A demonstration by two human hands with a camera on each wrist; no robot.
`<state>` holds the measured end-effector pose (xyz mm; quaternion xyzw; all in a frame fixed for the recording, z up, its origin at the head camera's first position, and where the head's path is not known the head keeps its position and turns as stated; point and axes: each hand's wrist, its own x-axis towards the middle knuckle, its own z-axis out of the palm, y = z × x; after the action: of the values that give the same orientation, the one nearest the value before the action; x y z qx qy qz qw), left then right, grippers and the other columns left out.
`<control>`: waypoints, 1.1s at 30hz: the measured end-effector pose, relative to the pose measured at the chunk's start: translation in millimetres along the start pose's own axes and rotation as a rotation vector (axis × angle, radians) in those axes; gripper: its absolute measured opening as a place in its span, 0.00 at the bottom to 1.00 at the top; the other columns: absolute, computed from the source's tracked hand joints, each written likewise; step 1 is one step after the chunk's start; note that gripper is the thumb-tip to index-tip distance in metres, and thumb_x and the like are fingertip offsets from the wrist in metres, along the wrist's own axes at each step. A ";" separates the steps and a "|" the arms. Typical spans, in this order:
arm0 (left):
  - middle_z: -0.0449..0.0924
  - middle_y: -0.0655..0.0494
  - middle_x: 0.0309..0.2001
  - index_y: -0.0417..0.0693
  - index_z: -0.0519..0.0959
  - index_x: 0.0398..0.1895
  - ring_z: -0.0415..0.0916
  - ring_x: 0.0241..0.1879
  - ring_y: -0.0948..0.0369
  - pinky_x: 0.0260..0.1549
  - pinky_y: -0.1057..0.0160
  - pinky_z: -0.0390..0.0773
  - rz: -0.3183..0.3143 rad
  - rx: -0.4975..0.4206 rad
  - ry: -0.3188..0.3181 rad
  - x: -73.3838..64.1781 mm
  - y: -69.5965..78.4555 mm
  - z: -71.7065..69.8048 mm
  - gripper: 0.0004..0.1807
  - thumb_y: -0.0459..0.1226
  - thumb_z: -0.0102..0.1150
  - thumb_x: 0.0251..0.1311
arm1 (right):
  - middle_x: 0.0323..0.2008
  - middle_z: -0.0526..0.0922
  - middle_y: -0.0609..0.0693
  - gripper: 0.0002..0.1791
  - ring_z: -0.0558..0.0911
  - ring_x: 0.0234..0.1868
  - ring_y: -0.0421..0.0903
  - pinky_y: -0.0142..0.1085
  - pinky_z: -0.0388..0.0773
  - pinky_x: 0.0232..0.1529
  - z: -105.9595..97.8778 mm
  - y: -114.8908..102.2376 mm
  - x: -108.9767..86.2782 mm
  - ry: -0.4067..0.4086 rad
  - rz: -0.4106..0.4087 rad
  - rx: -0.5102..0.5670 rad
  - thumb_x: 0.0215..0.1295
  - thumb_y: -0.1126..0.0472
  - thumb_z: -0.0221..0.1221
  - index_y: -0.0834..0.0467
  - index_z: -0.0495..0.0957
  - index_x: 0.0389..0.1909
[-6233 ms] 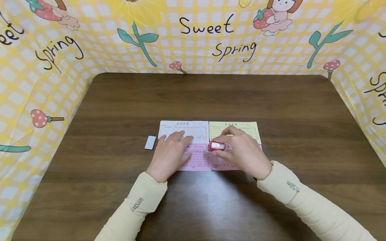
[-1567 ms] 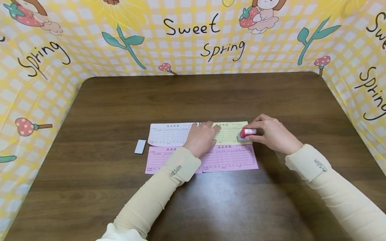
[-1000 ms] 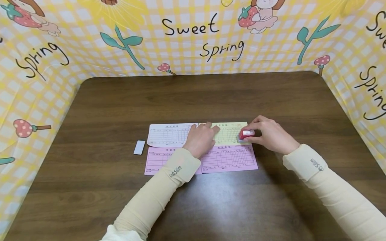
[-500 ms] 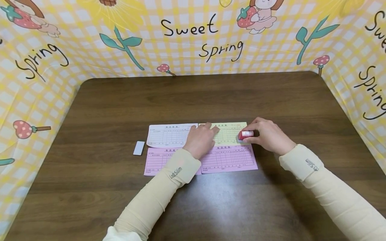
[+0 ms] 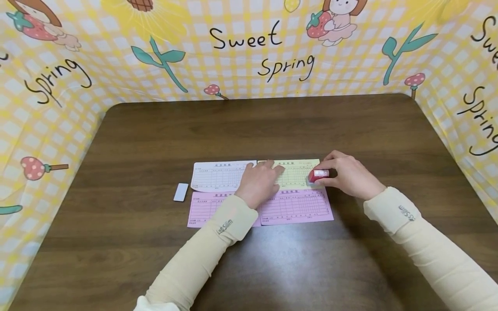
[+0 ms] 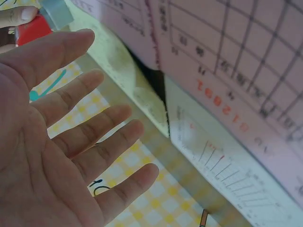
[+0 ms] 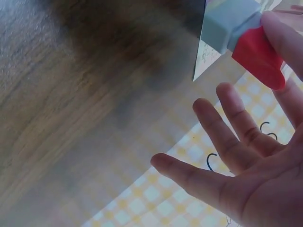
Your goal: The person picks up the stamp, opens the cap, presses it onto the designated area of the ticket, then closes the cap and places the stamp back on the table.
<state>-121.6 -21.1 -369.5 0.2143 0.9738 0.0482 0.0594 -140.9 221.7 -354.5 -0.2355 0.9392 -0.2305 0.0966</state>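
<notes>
A red-handled stamp point(image 5: 320, 174) with a grey base stands at the lower right of a yellow receipt form point(image 5: 295, 175). My right hand point(image 5: 352, 175) pinches its handle between thumb and index finger. The other fingers stay extended beside it in the right wrist view. What lies under the stamp's base is hidden. My left hand point(image 5: 257, 183) rests with spread fingers across the seam between the yellow form and a white receipt form point(image 5: 215, 177). Below them lie two pink receipt forms, one on the right point(image 5: 293, 208) and one on the left point(image 5: 204, 207), partly covered by my left forearm.
A small white rectangular piece point(image 5: 180, 192) lies left of the forms. The brown wooden table point(image 5: 249, 129) extends around the papers on every side. Printed yellow checked cloth point(image 5: 233, 65) hangs behind the table and along both sides.
Since the oldest frame, my right hand has carried the stamp from the pink form to the yellow form's lower right. My left hand has shifted right, off the white form's middle. Recently both stay nearly still.
</notes>
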 end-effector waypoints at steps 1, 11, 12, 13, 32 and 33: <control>0.79 0.46 0.63 0.53 0.78 0.66 0.78 0.60 0.50 0.56 0.44 0.75 0.001 -0.002 0.001 -0.8 0.6 -1.0 0.25 0.40 0.65 0.65 | 0.47 0.80 0.58 0.19 0.81 0.47 0.56 0.53 0.80 0.49 -1.1 -0.2 -0.6 0.007 -0.005 -0.005 0.55 0.57 0.76 0.56 0.89 0.48; 0.76 0.46 0.66 0.53 0.77 0.68 0.74 0.65 0.50 0.61 0.43 0.71 0.007 -0.007 -0.021 -7.7 7.9 -9.6 0.26 0.43 0.65 0.66 | 0.49 0.79 0.59 0.22 0.80 0.46 0.57 0.54 0.82 0.49 -16.1 -6.3 -5.5 0.035 -0.015 -0.032 0.55 0.59 0.76 0.59 0.87 0.51; 0.75 0.46 0.67 0.53 0.76 0.68 0.73 0.65 0.50 0.61 0.43 0.71 0.010 -0.004 -0.023 -8.5 8.2 -9.9 0.27 0.43 0.65 0.66 | 0.49 0.79 0.59 0.22 0.80 0.46 0.57 0.55 0.82 0.49 -17.0 -7.1 -5.9 0.030 -0.009 -0.037 0.55 0.59 0.76 0.59 0.87 0.52; 0.75 0.46 0.67 0.53 0.76 0.68 0.73 0.66 0.50 0.62 0.43 0.71 0.011 -0.003 -0.023 -9.5 8.4 -10.3 0.27 0.44 0.66 0.66 | 0.49 0.79 0.60 0.22 0.80 0.46 0.58 0.54 0.82 0.49 -17.7 -7.7 -6.2 0.027 -0.009 -0.042 0.55 0.59 0.76 0.59 0.87 0.52; 0.75 0.46 0.67 0.54 0.77 0.68 0.73 0.66 0.50 0.62 0.41 0.71 0.026 -0.028 -0.006 -26.6 7.2 -9.3 0.26 0.44 0.65 0.67 | 0.46 0.81 0.57 0.20 0.83 0.43 0.55 0.50 0.82 0.45 -20.0 -19.3 -21.8 0.095 -0.159 -0.091 0.52 0.62 0.77 0.57 0.89 0.47; 0.75 0.46 0.67 0.53 0.77 0.68 0.73 0.66 0.49 0.63 0.41 0.71 0.027 -0.033 -0.004 -27.5 7.4 -9.3 0.26 0.44 0.65 0.67 | 0.46 0.81 0.57 0.20 0.83 0.42 0.55 0.50 0.82 0.44 -19.9 -19.8 -22.6 0.098 -0.163 -0.091 0.52 0.62 0.77 0.57 0.89 0.47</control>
<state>-95.1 -26.7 -356.9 0.2265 0.9697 0.0648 0.0642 -119.2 224.9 -326.0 -0.3038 0.9300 -0.2058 0.0206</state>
